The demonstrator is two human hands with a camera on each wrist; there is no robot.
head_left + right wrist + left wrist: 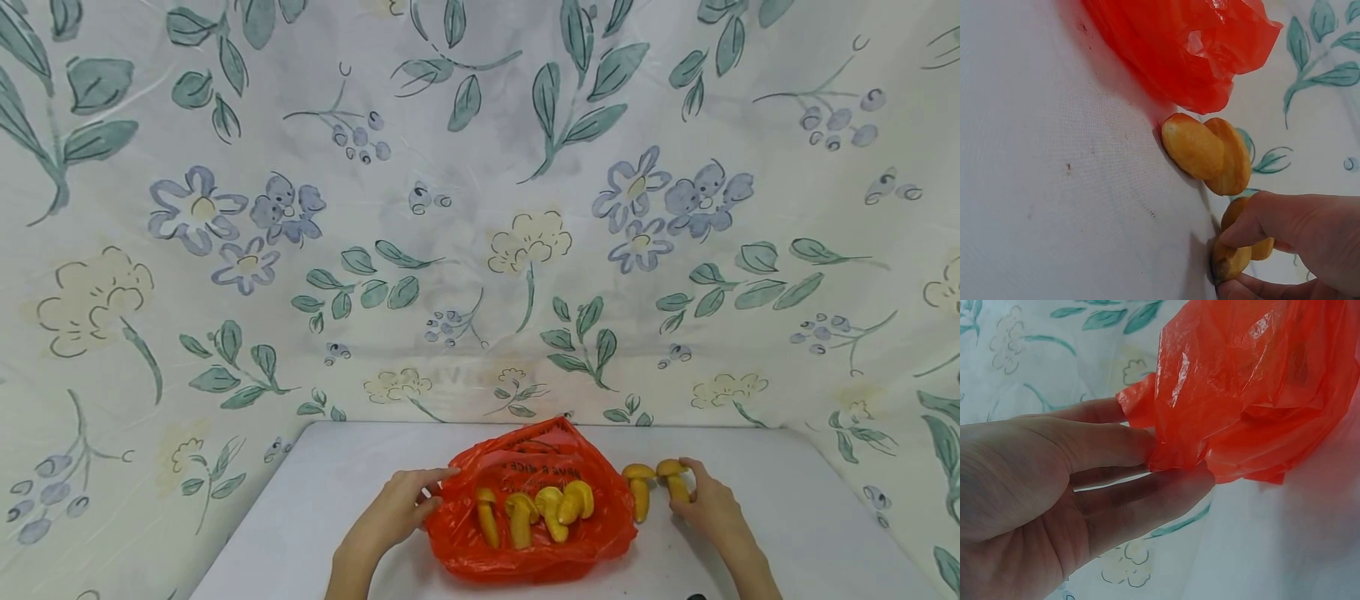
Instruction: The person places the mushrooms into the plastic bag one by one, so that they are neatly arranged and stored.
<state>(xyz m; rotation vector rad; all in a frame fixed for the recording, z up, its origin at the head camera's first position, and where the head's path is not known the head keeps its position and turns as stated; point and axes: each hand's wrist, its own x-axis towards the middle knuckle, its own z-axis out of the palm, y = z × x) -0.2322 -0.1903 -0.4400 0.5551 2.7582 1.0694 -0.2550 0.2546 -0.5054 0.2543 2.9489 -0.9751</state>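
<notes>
A red plastic bag (525,564) lies open on the table, with several yellow-brown toy-like mushrooms (520,521) inside it. My left hand (397,508) pinches the bag's left edge; in the left wrist view the thumb and fingers (1179,490) close on the thin red plastic (1229,381). To the right of the bag my right hand (712,504) grips a mushroom (672,472) by thumb and fingers, as the right wrist view also shows at its stem (1230,261). Another mushroom (640,492) lies between that one and the bag, touched by neither hand.
The white table (360,450) ends at the back against a cloth (480,333) printed with leaves and flowers, which also hangs at both sides. A small dark object (697,597) shows at the bottom edge of the head view.
</notes>
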